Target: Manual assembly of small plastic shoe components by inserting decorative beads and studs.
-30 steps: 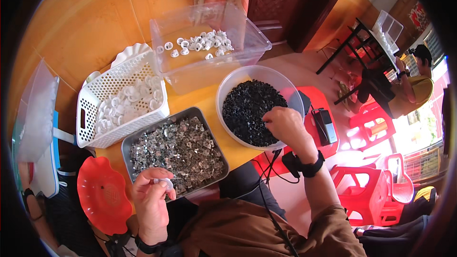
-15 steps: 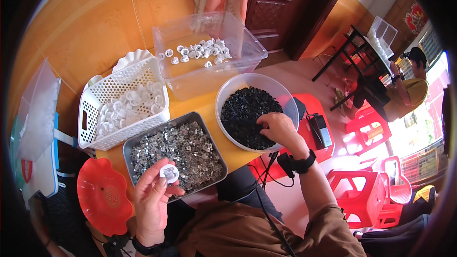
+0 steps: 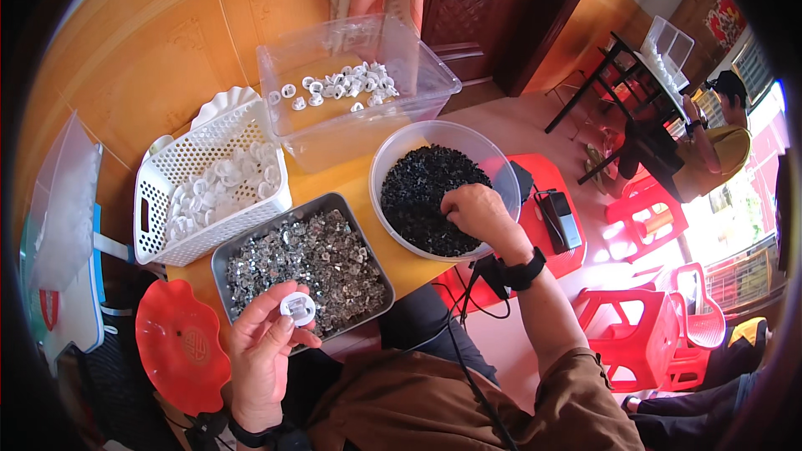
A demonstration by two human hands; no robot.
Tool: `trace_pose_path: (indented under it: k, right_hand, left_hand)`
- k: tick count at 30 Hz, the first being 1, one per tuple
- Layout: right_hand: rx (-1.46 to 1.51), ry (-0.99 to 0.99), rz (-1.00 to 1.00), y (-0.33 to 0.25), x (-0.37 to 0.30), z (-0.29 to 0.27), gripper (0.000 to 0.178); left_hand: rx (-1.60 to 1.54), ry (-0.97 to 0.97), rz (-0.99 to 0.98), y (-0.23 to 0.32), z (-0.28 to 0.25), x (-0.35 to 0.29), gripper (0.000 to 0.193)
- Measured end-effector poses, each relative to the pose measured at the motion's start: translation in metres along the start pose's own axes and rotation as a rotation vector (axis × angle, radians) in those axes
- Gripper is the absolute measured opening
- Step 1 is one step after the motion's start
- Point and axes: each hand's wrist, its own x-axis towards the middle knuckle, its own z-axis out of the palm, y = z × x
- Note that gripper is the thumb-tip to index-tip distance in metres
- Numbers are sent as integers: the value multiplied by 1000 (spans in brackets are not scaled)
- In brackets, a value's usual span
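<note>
Between the thumb and fingers of my left hand (image 3: 266, 349) is a small round white plastic part (image 3: 297, 309) with a metal piece in its middle. It is held up over the near edge of a grey metal tray (image 3: 385, 311) full of small shiny metal pieces (image 3: 309, 263). My right hand (image 3: 483, 215) reaches into a round translucent tub (image 3: 511, 192) of small black parts (image 3: 430, 192). Its fingers are pinched together at the black parts, and their tips are hidden, so I cannot make out what they hold.
A white perforated basket (image 3: 200, 238) holds white plastic rings (image 3: 221, 188). Behind it, a clear bin (image 3: 334, 135) contains white round parts (image 3: 355, 83). A red scalloped plate (image 3: 180, 347) lies at left. Red stools (image 3: 622, 334) stand at right; a person (image 3: 710, 159) sits farther off.
The whole view has shifted slightly. My right fingers have drawn closer together among the black parts. My left hand still grips the white part, turned slightly.
</note>
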Motion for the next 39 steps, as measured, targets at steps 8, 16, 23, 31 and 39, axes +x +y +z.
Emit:
trace_pose_path:
  k: [8,16,23,31,39]
  right_hand:
    - [762,68,233,-16,-15,-26,14]
    - [1561,-89,-173,-112,-63,-40,5]
    - [1498,30,-485,-138,-55,-25,8]
    - [1124,202,-458,-152,-62,-28,22]
    - [616,495,-720,-161,-62,-39,31]
  left_hand:
    - [8,47,24,-3,-1,-2,34]
    - [-7,-218,-156,-2,15,5,34]
    - [-72,-252,-173,-10,12,-1,21]
    - [30,-193,-128,-10,17,-3,13]
    - [122,-195,-91,-9,16,-1,14]
